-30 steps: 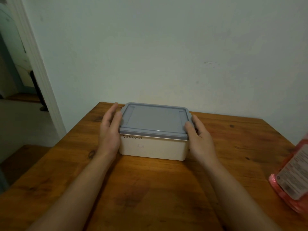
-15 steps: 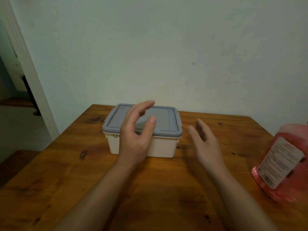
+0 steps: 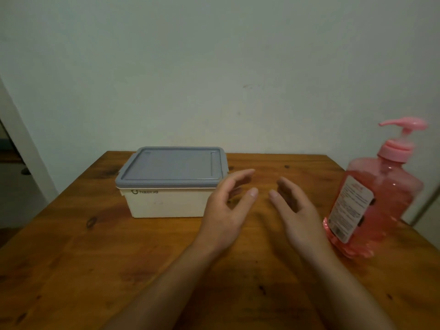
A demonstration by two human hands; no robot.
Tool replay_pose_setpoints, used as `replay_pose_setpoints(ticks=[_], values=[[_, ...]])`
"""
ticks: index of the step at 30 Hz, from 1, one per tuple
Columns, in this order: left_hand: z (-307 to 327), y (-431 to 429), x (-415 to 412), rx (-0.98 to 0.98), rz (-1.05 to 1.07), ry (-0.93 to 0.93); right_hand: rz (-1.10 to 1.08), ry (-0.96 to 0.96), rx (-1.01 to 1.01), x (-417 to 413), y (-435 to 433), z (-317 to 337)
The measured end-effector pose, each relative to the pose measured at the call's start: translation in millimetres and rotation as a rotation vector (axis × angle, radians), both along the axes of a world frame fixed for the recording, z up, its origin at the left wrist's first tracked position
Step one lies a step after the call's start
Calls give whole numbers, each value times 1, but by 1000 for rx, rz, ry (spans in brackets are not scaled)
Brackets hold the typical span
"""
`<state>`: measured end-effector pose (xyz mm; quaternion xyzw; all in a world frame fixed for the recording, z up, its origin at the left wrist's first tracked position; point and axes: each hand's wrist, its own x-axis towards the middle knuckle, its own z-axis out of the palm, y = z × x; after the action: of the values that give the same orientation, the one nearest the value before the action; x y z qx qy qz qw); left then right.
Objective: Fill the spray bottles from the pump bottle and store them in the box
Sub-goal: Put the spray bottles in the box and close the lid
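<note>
Closed box [image 3: 166, 203] sits left on the table [image 3: 95, 270]: stiff plastic, probably light, so grab both ends. Left hand [image 3: 226, 210] and right hand [image 3: 297, 215] hover loose-fingered, holding nothing. Pump bottle [image 3: 381, 198] on the far right looks full, heavy and slick; I'd grip its body.

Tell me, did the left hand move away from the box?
Yes. The left hand gripped the left end of the box before; now it hovers open by the box's right end, over the table.
</note>
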<state>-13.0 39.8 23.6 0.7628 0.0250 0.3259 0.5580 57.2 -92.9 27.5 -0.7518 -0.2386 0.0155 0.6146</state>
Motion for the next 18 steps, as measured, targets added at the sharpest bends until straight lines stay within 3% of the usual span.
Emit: replay_pose_setpoints(ticks=[18], values=[[-5,-70,30,-11,-159,40,-147,43,107,0,-81,-14]])
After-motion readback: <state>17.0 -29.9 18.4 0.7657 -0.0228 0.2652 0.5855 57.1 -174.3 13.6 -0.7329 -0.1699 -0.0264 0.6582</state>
